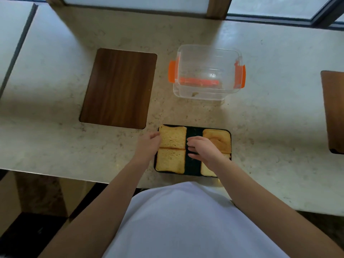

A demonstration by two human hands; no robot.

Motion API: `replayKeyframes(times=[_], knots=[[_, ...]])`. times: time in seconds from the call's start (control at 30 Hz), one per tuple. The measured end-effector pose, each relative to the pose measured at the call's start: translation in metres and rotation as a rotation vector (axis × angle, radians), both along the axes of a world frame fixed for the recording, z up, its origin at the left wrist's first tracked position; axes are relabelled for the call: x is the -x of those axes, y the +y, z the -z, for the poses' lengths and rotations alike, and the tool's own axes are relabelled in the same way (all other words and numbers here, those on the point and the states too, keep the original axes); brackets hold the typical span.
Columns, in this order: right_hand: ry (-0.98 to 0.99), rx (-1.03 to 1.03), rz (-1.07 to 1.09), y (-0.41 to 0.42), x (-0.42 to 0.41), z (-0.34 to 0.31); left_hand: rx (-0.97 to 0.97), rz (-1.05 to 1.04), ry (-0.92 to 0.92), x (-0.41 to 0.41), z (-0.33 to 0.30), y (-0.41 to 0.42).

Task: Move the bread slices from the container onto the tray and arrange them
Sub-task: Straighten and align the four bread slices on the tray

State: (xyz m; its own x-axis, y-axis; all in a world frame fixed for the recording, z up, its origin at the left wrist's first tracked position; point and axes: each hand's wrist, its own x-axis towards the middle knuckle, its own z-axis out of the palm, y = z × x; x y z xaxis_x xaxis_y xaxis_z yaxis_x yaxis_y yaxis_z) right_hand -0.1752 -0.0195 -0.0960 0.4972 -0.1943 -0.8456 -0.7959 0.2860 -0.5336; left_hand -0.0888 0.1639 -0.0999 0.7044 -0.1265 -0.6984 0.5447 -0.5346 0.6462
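Four square, porous bread slices [172, 137] are lying flat on the black rectangular tray [193, 133], its long axis running left-right. Left hand [149, 144] is touching the far-left slice's edge, fingers loosely curled; right hand [202, 148] is hovering, fingers spread, gripping nothing. The clear plastic container [207, 71] is standing beyond.

One wide-angle camera sits on my head, looking steeply down and forward. My torso and forearms fill the near bottom edge; the countertop [260, 127] spreads close below, and windows curve along the far top edge.
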Motion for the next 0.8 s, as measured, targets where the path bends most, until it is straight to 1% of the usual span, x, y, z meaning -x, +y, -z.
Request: replayKeyframes(times=[0.2,0.4,0.8], knots=[[0.026,0.018,-0.047,0.000,-0.005,0.004,0.015,0.028,0.009,-0.001,0.001,-0.003],[-0.014,0.089,-0.078,0.007,-0.008,0.006,0.026,0.027,0.026,-0.006,0.006,-0.011],[-0.010,0.153,-0.088,0.000,-0.003,0.009,0.022,0.091,0.038,-0.010,0.012,-0.025]])
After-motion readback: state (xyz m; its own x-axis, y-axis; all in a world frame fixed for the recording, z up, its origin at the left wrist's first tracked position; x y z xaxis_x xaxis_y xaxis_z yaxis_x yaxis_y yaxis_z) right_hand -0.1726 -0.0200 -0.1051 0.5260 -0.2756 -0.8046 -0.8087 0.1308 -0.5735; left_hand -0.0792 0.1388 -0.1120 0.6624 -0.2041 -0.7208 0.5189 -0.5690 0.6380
